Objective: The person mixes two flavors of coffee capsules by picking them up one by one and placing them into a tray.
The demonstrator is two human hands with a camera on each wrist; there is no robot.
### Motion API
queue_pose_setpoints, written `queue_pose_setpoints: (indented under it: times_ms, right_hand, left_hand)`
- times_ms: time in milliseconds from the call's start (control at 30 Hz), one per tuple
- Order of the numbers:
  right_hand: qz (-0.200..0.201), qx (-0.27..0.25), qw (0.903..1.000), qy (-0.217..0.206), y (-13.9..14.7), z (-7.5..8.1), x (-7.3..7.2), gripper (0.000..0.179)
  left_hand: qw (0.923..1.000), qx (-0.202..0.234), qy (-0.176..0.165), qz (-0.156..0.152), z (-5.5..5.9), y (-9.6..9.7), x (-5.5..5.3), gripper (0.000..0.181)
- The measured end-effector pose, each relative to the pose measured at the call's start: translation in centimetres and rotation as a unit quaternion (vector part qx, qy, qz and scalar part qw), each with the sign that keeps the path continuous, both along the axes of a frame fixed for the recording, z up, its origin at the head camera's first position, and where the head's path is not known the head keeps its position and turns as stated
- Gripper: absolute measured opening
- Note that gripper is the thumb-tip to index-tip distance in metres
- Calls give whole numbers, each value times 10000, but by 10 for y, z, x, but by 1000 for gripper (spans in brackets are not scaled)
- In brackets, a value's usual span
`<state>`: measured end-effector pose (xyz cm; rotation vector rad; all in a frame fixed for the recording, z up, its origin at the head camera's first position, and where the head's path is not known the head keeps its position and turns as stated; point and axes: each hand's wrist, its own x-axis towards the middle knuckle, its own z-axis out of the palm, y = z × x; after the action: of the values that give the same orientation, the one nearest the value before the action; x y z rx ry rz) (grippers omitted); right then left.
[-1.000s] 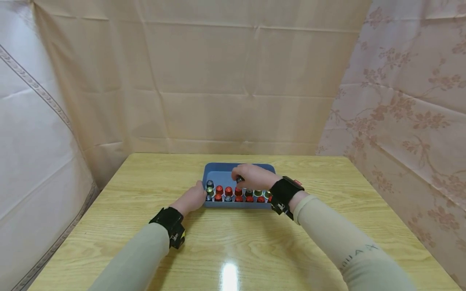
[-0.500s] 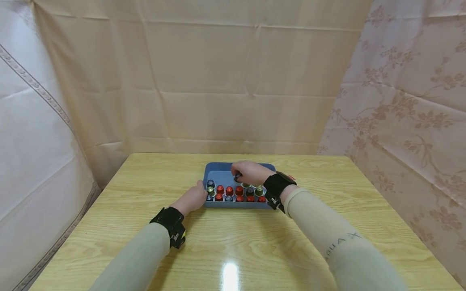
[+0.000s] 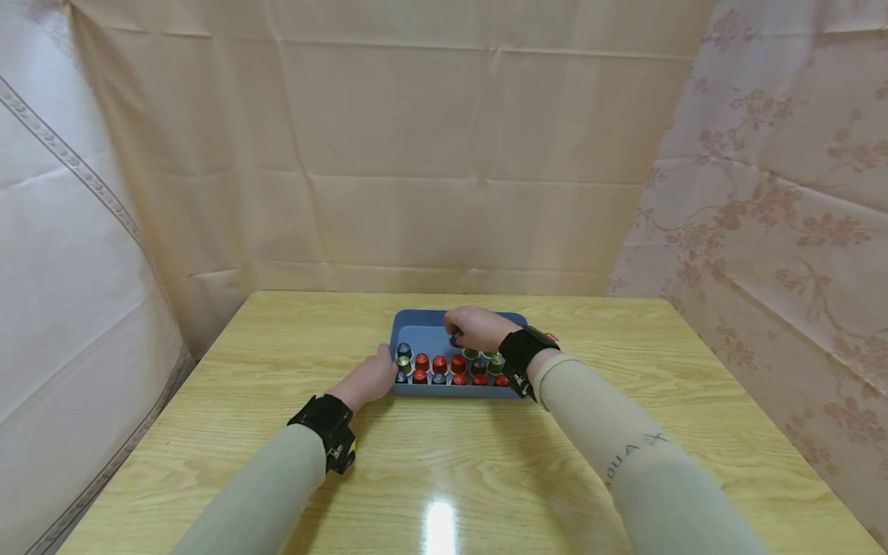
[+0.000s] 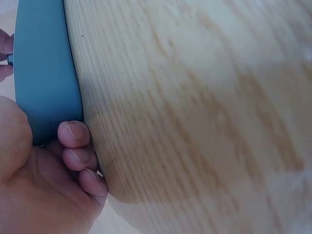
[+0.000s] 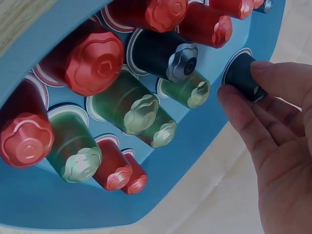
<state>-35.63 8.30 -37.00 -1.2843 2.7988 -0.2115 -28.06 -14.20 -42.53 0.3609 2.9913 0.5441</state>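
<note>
A blue tray (image 3: 444, 391) stands on the table with coffee capsules upright in it, in rows along its near side. My left hand (image 3: 371, 375) grips the tray's near left corner; in the left wrist view its fingers (image 4: 79, 158) curl against the outer wall. My right hand (image 3: 477, 327) is over the tray's inside and pinches a dark capsule (image 5: 241, 73) between thumb and fingers. Beside that capsule in the right wrist view are a green capsule (image 5: 187, 90), a black capsule (image 5: 161, 54) and red capsules (image 5: 95, 63). Part of the tray's right side is hidden behind my right hand and wrist.
The wooden table (image 3: 444, 462) reaches around the tray on all sides. A beige cloth (image 3: 416, 154) hangs behind its far edge, a flowered cloth (image 3: 784, 216) on the right, and a white cloth (image 3: 76, 254) on the left.
My right hand, with the dark capsule, has moved slightly away from me inside the tray, and its forearm has swung left. My left hand stays on the tray corner.
</note>
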Motion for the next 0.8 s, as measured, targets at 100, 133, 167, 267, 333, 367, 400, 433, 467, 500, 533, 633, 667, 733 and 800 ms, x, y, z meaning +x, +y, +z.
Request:
queue_pose_setpoints:
  times_ms: [100, 133, 167, 267, 333, 367, 400, 433, 467, 500, 533, 633, 667, 733, 800]
  right_hand:
    - [42, -8, 10000, 26, -2, -1, -2, 9]
    - [53, -5, 10000, 39, -3, -1, -3, 9]
    - [56, -3, 10000, 35, -3, -2, -3, 9]
    - [51, -6, 10000, -18, -5, -2, -3, 8]
    - [34, 12, 10000, -47, -6, -3, -4, 8]
    - [23, 26, 10000, -58, -6, -3, -5, 9]
    - [9, 43, 10000, -55, -6, -3, -5, 9]
    - [7, 62, 10000, -38, -6, -3, -5, 9]
    - [-4, 62, 10000, -72, -7, -3, -4, 11]
    - [-14, 83, 9999, -88, -7, -3, -4, 13]
    - [-27, 86, 9999, -128, -7, -3, -4, 15]
    - [-24, 88, 9998, -199, -6, -3, -4, 20]
    - [-14, 71, 9997, -216, -5, -2, -4, 21]
    - [-2, 4, 9997, -226, -3, -2, -6, 22]
    - [35, -96, 9998, -186, 0, 0, -8, 21]
  left_hand:
    - [10000, -29, 33, -44, 0, 0, 0, 39]
    - [10000, -36, 42, -55, 0, -1, -1, 38]
    - [10000, -10, 31, -50, -1, -1, -1, 38]
    - [9999, -1, 61, -87, -1, -1, -1, 36]
    - [10000, 79, 2, -32, -1, -1, -1, 36]
    - [9999, 116, -20, -11, -1, 0, -2, 36]
    - [9999, 120, -46, 5, -1, 0, -2, 36]
    - [9998, 154, -76, 46, -1, 0, -3, 36]
    - [9998, 160, -102, 73, -1, 0, -3, 37]
    - [9997, 166, -121, 97, -2, 0, -4, 38]
    - [9998, 147, -127, 93, -2, 0, -4, 38]
    - [9998, 114, -149, 110, -2, 0, -4, 40]
    - [9997, 117, -189, 130, -2, 0, -4, 41]
    - [9997, 100, -174, 126, -2, 0, -3, 40]
    - [9998, 58, -150, 123, -2, 0, -3, 38]
